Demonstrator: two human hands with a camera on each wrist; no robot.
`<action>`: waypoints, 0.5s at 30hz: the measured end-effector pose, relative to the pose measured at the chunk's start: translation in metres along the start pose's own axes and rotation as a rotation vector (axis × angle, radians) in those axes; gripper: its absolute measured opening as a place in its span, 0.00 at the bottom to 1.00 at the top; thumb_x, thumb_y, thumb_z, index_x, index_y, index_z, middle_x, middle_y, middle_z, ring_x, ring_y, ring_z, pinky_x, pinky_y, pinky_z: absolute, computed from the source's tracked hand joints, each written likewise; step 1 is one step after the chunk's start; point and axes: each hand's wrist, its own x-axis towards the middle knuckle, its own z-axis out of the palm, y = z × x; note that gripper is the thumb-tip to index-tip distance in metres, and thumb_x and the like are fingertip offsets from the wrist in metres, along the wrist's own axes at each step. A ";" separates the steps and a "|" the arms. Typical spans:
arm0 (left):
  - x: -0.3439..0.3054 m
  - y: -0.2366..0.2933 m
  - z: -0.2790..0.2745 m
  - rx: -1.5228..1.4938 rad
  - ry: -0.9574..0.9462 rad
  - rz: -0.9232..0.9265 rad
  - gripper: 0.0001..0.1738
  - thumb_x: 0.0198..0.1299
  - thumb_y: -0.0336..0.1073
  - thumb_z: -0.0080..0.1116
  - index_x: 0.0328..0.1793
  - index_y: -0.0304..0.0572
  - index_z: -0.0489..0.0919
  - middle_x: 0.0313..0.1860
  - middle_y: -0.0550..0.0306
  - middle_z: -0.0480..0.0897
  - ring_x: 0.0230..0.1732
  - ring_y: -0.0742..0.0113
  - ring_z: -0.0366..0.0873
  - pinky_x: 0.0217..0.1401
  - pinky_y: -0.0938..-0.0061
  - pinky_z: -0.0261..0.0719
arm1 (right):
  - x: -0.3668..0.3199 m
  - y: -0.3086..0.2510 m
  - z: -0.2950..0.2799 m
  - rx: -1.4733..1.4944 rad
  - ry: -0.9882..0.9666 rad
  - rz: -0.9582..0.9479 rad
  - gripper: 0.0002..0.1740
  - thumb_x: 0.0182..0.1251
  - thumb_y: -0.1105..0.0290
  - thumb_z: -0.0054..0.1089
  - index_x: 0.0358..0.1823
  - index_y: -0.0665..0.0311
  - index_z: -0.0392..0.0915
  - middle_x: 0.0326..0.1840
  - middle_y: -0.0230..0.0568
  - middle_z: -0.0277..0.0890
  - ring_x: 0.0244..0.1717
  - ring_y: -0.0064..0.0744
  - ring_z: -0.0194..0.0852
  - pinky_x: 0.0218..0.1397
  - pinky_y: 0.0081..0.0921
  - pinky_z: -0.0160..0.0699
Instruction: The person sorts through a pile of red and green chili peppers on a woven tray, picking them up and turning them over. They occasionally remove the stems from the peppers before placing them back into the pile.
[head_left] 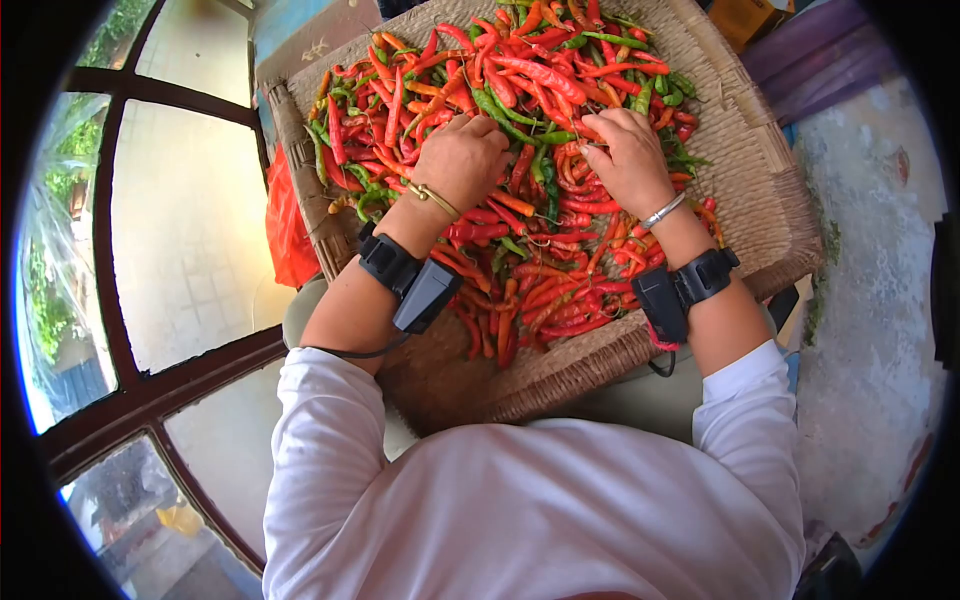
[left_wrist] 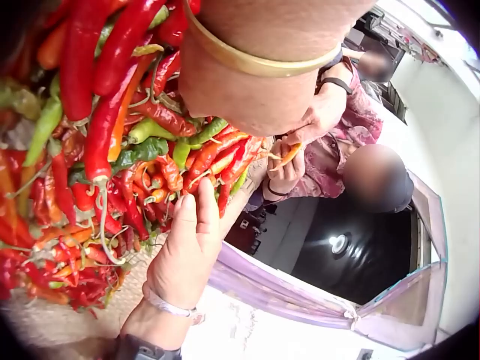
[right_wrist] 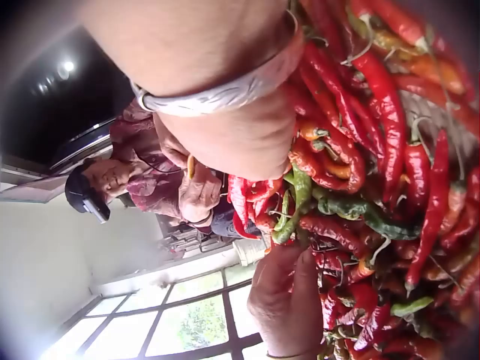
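Note:
A heap of chillies (head_left: 560,85), mostly red with some green and orange, covers a woven tray (head_left: 745,150). My left hand (head_left: 462,162) bends over the middle of the heap. In the right wrist view its thumb and fingertips come together at the end of a green chilli (right_wrist: 302,187); I cannot tell whether they pinch it. My right hand (head_left: 635,160) reaches into the heap a little to the right. In the left wrist view its fingers (left_wrist: 206,202) extend, tips at a red-orange chilli (left_wrist: 214,161), with the thumb apart from them.
Another person (left_wrist: 337,142) faces the tray, holding an orange chilli (left_wrist: 287,155). Dark-framed windows (head_left: 190,200) stand close on the left, with a red plastic bag (head_left: 288,225) by the tray's left edge. Purple cloth (head_left: 820,55) lies at the upper right.

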 end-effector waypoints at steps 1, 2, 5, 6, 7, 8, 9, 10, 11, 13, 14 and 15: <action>0.001 0.002 -0.003 0.003 0.003 0.003 0.09 0.44 0.35 0.57 0.32 0.42 0.76 0.36 0.58 0.74 0.37 0.60 0.72 0.39 0.70 0.73 | 0.000 -0.004 -0.004 0.055 -0.037 0.029 0.13 0.51 0.68 0.56 0.39 0.64 0.76 0.42 0.41 0.71 0.47 0.40 0.65 0.52 0.33 0.63; 0.003 0.005 -0.006 -0.064 0.089 0.009 0.11 0.44 0.34 0.58 0.36 0.42 0.75 0.38 0.57 0.74 0.38 0.58 0.72 0.40 0.68 0.72 | 0.001 -0.008 -0.007 0.188 0.019 0.032 0.10 0.50 0.71 0.56 0.35 0.64 0.77 0.33 0.40 0.73 0.40 0.39 0.70 0.45 0.30 0.68; 0.009 0.019 -0.023 -0.133 0.257 0.021 0.20 0.41 0.30 0.61 0.44 0.43 0.73 0.44 0.54 0.73 0.44 0.54 0.70 0.45 0.65 0.71 | 0.001 -0.031 -0.019 0.368 0.045 -0.024 0.07 0.50 0.75 0.55 0.32 0.63 0.77 0.28 0.40 0.73 0.33 0.39 0.72 0.37 0.29 0.72; 0.010 0.023 -0.027 -0.140 0.309 0.049 0.22 0.39 0.29 0.61 0.45 0.42 0.72 0.45 0.53 0.72 0.46 0.53 0.69 0.47 0.65 0.70 | 0.000 -0.040 -0.023 0.417 0.054 -0.088 0.06 0.49 0.77 0.54 0.30 0.63 0.77 0.27 0.40 0.73 0.30 0.39 0.73 0.33 0.28 0.72; 0.011 0.025 -0.030 -0.147 0.363 0.078 0.23 0.38 0.29 0.62 0.45 0.42 0.71 0.45 0.53 0.72 0.48 0.52 0.68 0.49 0.64 0.69 | -0.002 -0.047 -0.028 0.489 -0.008 -0.121 0.06 0.49 0.79 0.53 0.30 0.64 0.77 0.27 0.39 0.73 0.29 0.37 0.73 0.33 0.27 0.72; 0.011 0.026 -0.033 -0.169 0.365 0.106 0.24 0.36 0.28 0.63 0.45 0.41 0.71 0.47 0.53 0.71 0.50 0.51 0.67 0.51 0.63 0.69 | -0.005 -0.051 -0.031 0.577 -0.041 -0.141 0.07 0.49 0.79 0.52 0.31 0.64 0.77 0.26 0.39 0.73 0.28 0.35 0.73 0.32 0.25 0.72; 0.013 0.022 -0.033 -0.171 0.391 0.180 0.20 0.38 0.30 0.62 0.42 0.44 0.73 0.40 0.55 0.73 0.45 0.56 0.70 0.47 0.66 0.70 | -0.007 -0.054 -0.032 0.666 -0.076 -0.160 0.08 0.49 0.80 0.51 0.32 0.65 0.76 0.25 0.39 0.73 0.27 0.33 0.73 0.32 0.24 0.72; 0.009 0.021 -0.035 -0.222 0.275 0.147 0.18 0.41 0.31 0.61 0.42 0.43 0.73 0.36 0.54 0.75 0.42 0.56 0.72 0.45 0.66 0.71 | -0.009 -0.051 -0.029 0.780 -0.102 -0.162 0.09 0.52 0.79 0.49 0.34 0.66 0.76 0.25 0.37 0.75 0.25 0.25 0.72 0.30 0.19 0.71; 0.004 0.021 -0.036 -0.274 0.157 0.111 0.16 0.44 0.32 0.60 0.42 0.42 0.73 0.33 0.53 0.76 0.38 0.57 0.74 0.42 0.67 0.71 | -0.009 -0.048 -0.031 0.778 -0.103 -0.168 0.09 0.52 0.79 0.49 0.34 0.66 0.76 0.25 0.37 0.75 0.25 0.25 0.72 0.30 0.19 0.71; -0.002 0.027 -0.036 -0.446 0.085 0.011 0.15 0.47 0.34 0.58 0.42 0.40 0.73 0.30 0.51 0.76 0.34 0.56 0.75 0.38 0.67 0.72 | -0.011 -0.040 -0.036 1.149 -0.162 0.265 0.09 0.56 0.78 0.47 0.35 0.68 0.76 0.26 0.35 0.76 0.25 0.19 0.71 0.29 0.14 0.70; -0.003 0.029 -0.035 -0.618 0.008 -0.088 0.14 0.50 0.35 0.57 0.42 0.39 0.74 0.26 0.49 0.77 0.30 0.54 0.75 0.35 0.66 0.72 | -0.008 -0.034 -0.035 1.295 -0.138 0.320 0.09 0.59 0.76 0.46 0.37 0.69 0.76 0.27 0.35 0.76 0.25 0.16 0.71 0.29 0.11 0.69; -0.004 0.029 -0.034 -0.617 0.010 -0.089 0.14 0.50 0.35 0.57 0.42 0.39 0.74 0.26 0.49 0.77 0.30 0.54 0.75 0.35 0.66 0.72 | -0.007 -0.031 -0.037 1.390 -0.096 0.363 0.09 0.59 0.76 0.46 0.38 0.69 0.75 0.26 0.36 0.76 0.25 0.18 0.71 0.29 0.12 0.70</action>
